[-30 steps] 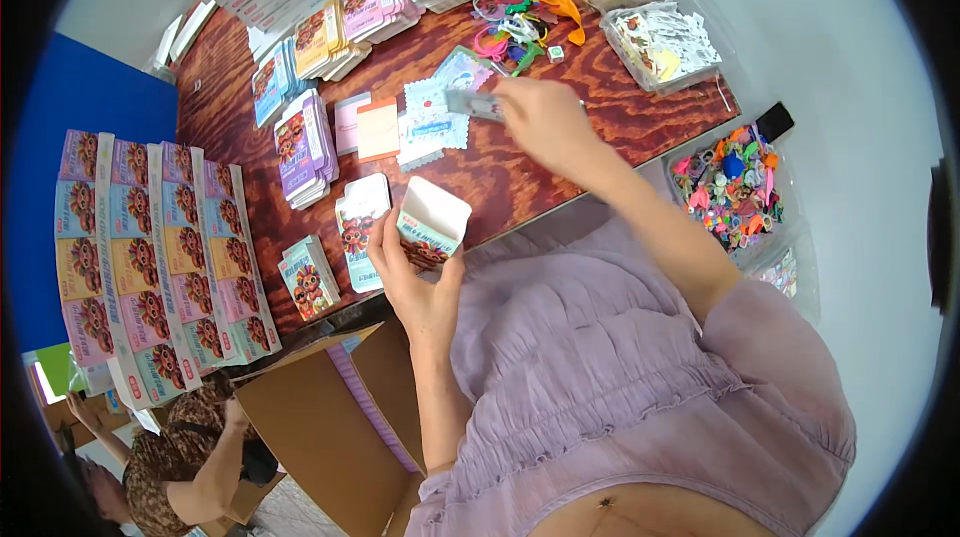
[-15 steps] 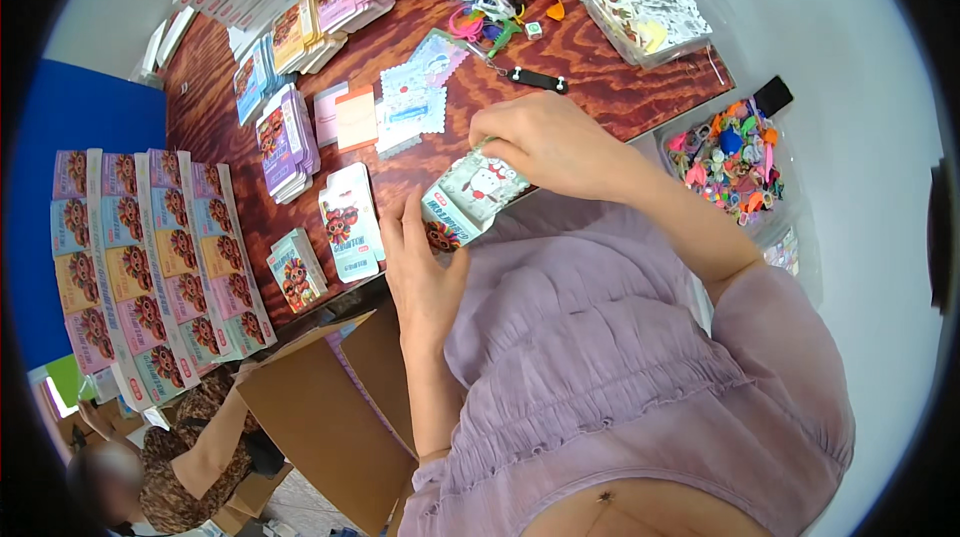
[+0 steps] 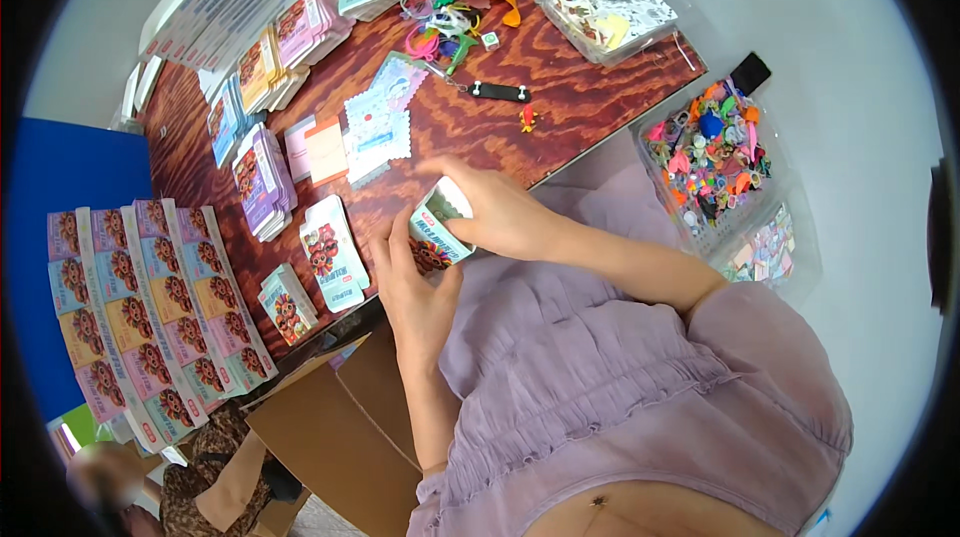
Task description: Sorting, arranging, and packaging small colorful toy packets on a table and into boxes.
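Observation:
Near the table's front edge, a small pale green printed box (image 3: 436, 242) is tilted, its upper end open. My left hand (image 3: 415, 309) wraps round its lower part. My right hand (image 3: 497, 212) grips the open end from the right, thumb at the mouth and fingers behind the raised flap. Something greenish shows inside, too shaded to make out. Left of my hands lie a flattened pale carton (image 3: 333, 255) and a small closed box (image 3: 288, 305). Beyond are wavy-edged cards (image 3: 378, 132), a black mini skateboard (image 3: 499, 92) and a red and yellow figure (image 3: 528, 118).
Stacks of folded cartons (image 3: 263, 182) line the table's left. Rows of boxes (image 3: 140, 307) stand by a blue panel. Colourful trinkets (image 3: 445, 27) lie at the back. Bins of paper strips (image 3: 620, 7) and small toys (image 3: 710, 152) sit right. An open cardboard box (image 3: 330, 437) and another person (image 3: 215, 482) are lower left.
The character-printed packet that stuck out of the box no longer shows above it. My right hand has shifted onto the box's open end. The view has shifted, and a red and yellow figure is visible.

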Demonstrator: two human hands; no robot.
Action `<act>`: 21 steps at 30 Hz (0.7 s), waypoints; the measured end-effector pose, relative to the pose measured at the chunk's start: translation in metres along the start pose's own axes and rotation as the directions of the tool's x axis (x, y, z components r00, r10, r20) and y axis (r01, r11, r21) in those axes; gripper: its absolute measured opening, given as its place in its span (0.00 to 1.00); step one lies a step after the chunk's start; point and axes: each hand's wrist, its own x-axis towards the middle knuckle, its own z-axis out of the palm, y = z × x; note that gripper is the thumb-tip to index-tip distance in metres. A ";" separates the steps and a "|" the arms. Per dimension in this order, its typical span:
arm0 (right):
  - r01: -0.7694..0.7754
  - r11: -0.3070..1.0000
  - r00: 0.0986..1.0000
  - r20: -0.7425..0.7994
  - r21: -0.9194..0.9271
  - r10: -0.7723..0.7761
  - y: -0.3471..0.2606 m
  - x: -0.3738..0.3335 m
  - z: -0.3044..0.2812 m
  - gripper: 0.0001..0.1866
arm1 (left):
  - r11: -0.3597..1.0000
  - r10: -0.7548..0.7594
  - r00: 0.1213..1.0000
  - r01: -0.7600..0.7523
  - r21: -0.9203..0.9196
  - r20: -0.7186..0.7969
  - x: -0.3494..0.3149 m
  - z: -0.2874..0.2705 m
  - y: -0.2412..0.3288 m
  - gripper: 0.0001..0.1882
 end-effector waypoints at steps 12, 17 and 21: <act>-0.086 0.838 0.920 -0.367 -0.539 -0.141 0.046 0.021 -0.107 0.08 | 0.912 -0.110 0.994 0.099 -0.398 -0.004 -0.001 0.012 -0.025 0.39; -0.216 0.797 0.923 -0.383 -0.565 -0.022 0.050 0.016 -0.090 0.16 | 0.918 -0.078 0.997 0.077 -0.388 0.014 0.003 0.017 -0.022 0.39; -0.156 0.791 0.883 -0.443 -0.591 -0.157 0.054 0.028 -0.085 0.16 | 0.929 -0.118 0.990 0.139 -0.343 0.083 0.004 0.015 -0.015 0.39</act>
